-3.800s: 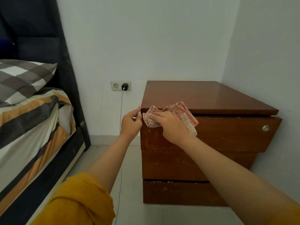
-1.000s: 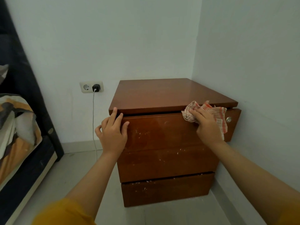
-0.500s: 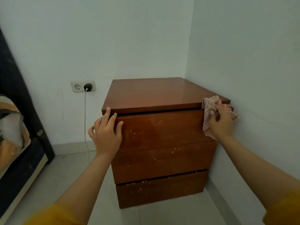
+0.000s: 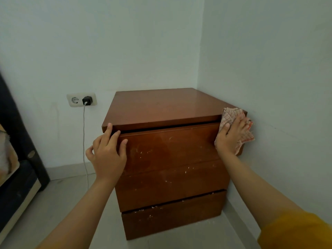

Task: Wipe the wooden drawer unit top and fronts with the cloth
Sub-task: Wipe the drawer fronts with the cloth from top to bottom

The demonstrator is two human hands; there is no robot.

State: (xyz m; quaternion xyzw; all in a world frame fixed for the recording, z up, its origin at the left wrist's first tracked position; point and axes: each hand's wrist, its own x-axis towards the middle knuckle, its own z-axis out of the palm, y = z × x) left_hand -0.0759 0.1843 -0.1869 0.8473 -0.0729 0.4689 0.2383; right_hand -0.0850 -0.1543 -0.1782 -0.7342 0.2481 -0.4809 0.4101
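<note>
The wooden drawer unit (image 4: 165, 108) stands in the room's corner, with three drawer fronts and a glossy top. White specks dot the fronts. My right hand (image 4: 229, 136) presses the red-and-white checked cloth (image 4: 231, 116) flat against the right end of the top drawer front, fingers fairly straight. The cloth covers the unit's front right corner and hides the drawer knob. My left hand (image 4: 107, 151) rests on the left end of the top drawer front, fingertips reaching the top's front edge.
The right wall (image 4: 278, 87) sits close beside the unit. A wall socket with a black charger (image 4: 87, 100) and hanging cable (image 4: 84, 141) is left of it. A dark bed frame (image 4: 19, 150) stands at the far left on the tiled floor (image 4: 59, 203).
My right hand has carried the cloth from the left corner along the top drawer front to its right end. My left hand has settled onto the drawer front's left end.
</note>
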